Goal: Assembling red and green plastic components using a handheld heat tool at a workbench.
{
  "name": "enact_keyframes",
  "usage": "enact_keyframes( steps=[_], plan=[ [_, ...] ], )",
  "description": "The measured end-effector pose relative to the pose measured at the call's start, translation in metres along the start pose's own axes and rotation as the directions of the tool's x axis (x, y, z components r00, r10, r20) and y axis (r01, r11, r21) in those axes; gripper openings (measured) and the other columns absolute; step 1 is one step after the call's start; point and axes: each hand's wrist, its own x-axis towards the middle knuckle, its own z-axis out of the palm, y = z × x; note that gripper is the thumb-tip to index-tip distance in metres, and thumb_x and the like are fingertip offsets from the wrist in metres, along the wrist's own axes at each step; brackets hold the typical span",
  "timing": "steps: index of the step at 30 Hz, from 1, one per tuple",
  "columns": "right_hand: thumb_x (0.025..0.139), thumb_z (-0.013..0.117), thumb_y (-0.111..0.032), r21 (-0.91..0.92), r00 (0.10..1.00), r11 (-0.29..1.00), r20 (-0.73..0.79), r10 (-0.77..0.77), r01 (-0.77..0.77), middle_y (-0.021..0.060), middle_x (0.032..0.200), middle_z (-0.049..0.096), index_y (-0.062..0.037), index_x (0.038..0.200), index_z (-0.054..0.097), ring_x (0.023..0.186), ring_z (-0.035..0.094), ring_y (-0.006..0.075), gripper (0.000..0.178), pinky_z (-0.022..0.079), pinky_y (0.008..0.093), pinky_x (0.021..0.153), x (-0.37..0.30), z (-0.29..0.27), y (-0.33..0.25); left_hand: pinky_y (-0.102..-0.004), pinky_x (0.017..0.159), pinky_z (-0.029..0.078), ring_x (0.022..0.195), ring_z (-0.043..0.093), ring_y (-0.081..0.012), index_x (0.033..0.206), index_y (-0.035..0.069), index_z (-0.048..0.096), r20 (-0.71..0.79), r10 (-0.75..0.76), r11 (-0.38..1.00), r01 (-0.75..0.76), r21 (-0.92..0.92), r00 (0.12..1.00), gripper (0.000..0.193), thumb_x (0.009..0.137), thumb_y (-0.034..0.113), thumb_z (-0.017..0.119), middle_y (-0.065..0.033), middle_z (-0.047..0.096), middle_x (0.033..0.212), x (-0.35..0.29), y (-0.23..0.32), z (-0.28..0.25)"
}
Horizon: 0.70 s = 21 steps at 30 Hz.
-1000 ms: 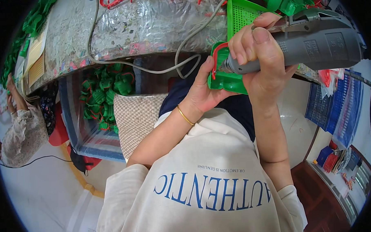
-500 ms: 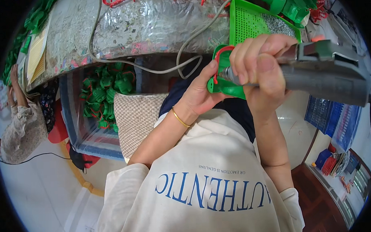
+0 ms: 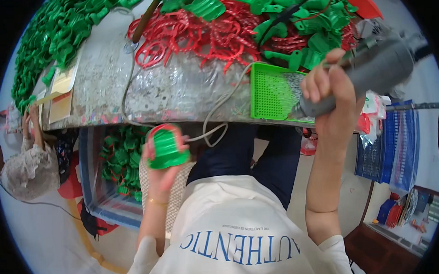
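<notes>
In my left hand (image 3: 159, 183) is a green plastic piece with a red curved band (image 3: 168, 151), blurred by motion, beside the crate at the table's front edge. My fingers wrap its sides. My right hand (image 3: 335, 87) is closed around a grey electric screwdriver (image 3: 384, 66), raised over the table's right part. Its tip is down at the right side of a green perforated tray (image 3: 266, 99), over small silvery screws (image 3: 294, 86). Whether a screw sits on the tip cannot be made out.
Red plastic bands (image 3: 192, 36) and green pieces (image 3: 56, 36) lie heaped on the table. A blue-edged crate (image 3: 88, 175) holds more green pieces. A pale cord (image 3: 126, 87) loops over the table edge. Another person (image 3: 29, 163) works at far left. Blue stacked crates (image 3: 394, 145) stand right.
My hands have parted: the left has carried the green piece leftward toward the crate, the right has taken the screwdriver off the piece to the screw tray. The view now takes in more table.
</notes>
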Motion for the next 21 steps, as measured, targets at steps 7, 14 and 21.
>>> enact_keyframes(
  steps=[7, 14, 21],
  plan=[
    [0.092, 0.059, -0.026, -0.547, 0.985, 0.834, -0.088, -0.148, 0.076, 0.0110, 0.096, 0.062, 0.0045, 0.120, 0.047, 0.092, 0.060, 0.0197, 0.043, 0.047, 0.0324, 0.083, 0.019, -0.052, 0.004, -0.0509, 0.106, 0.034, 0.122, 0.043, -0.0371, 0.130, -0.001, 0.043, -0.416, 0.555, 0.820, -0.558, 0.127, 0.721, 0.065, 0.087, 0.046, 0.057, -0.0193, 0.046, 0.133, -0.046, 0.107, -0.138],
    [0.089, 0.059, -0.020, -0.915, 0.860, 0.383, -0.293, -0.418, -0.126, 0.0111, 0.099, 0.065, -0.0014, 0.113, 0.061, 0.091, 0.062, 0.0202, 0.031, 0.047, 0.0319, 0.082, 0.012, -0.254, -0.001, -0.0556, 0.108, 0.029, 0.129, 0.034, -0.0433, 0.138, 0.008, 0.026, -0.672, 0.428, 0.818, -0.575, 0.004, 0.604, 0.061, 0.092, 0.037, 0.053, -0.0236, 0.027, 0.146, -0.043, 0.102, -0.162],
    [0.080, 0.063, -0.018, -0.841, 0.944, -0.435, -0.255, -0.210, -0.323, 0.0199, 0.098, 0.063, -0.0017, 0.108, 0.063, 0.088, 0.062, 0.0338, 0.032, 0.048, 0.0396, 0.080, 0.014, -0.373, 0.015, -0.0374, 0.087, 0.048, 0.102, 0.057, -0.0225, 0.116, 0.008, 0.057, -0.564, 0.391, 0.920, -0.291, 0.262, 0.727, 0.031, 0.088, 0.022, 0.060, -0.0129, 0.059, 0.114, -0.038, 0.059, -0.173]
  ],
)
